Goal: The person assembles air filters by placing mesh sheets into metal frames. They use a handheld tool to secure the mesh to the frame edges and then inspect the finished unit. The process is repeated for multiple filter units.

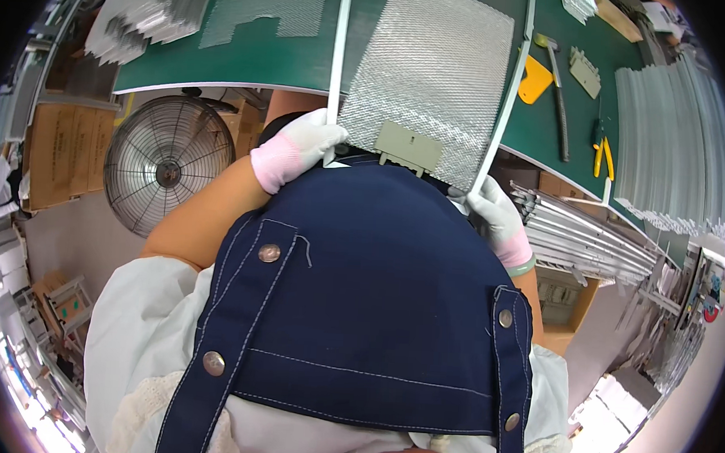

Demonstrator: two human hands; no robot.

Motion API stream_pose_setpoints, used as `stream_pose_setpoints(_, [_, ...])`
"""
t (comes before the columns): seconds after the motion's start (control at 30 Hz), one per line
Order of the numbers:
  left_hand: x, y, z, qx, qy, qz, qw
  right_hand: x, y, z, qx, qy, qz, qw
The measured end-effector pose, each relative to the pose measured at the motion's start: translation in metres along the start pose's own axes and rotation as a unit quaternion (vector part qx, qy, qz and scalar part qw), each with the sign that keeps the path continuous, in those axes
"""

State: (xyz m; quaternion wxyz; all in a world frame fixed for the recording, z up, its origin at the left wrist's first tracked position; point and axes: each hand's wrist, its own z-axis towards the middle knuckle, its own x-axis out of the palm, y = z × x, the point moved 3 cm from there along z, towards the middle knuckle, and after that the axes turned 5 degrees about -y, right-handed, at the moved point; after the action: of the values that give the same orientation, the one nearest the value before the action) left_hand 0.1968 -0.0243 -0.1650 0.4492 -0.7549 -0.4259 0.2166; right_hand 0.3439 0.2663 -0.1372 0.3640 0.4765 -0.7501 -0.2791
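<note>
Steadying mesh panel [441, 62] between pale rails [339, 53].
Left hand [303, 140] pinches the near left end, right hand [497, 212] the near right; alignment seems underway, calling next for even guiding.

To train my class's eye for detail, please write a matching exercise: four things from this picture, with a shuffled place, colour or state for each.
1. Middle mesh sheet
2. Fan
3. Hammer
4. Apron

A. Navy blue
B. On the green table
C. Between white bars held by left hand and right hand
D. Inside a round wire cage

Pairs: 1-C, 2-D, 3-B, 4-A
</note>
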Motion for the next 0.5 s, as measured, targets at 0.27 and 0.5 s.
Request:
stream_pose_setpoints(0.27, [0.002, 0.000, 0.000, -0.039, 0.011, -0.033, 0.999, 0.003, -0.017, 0.015, -0.035, -0.014, 0.008, 0.999])
stream_pose_setpoints(0.5, [0.025, -0.022, -0.017, -0.074, -0.056, -0.090, 0.992, 0.002, -0.031, 0.030, -0.087, -0.066, 0.029, 0.994])
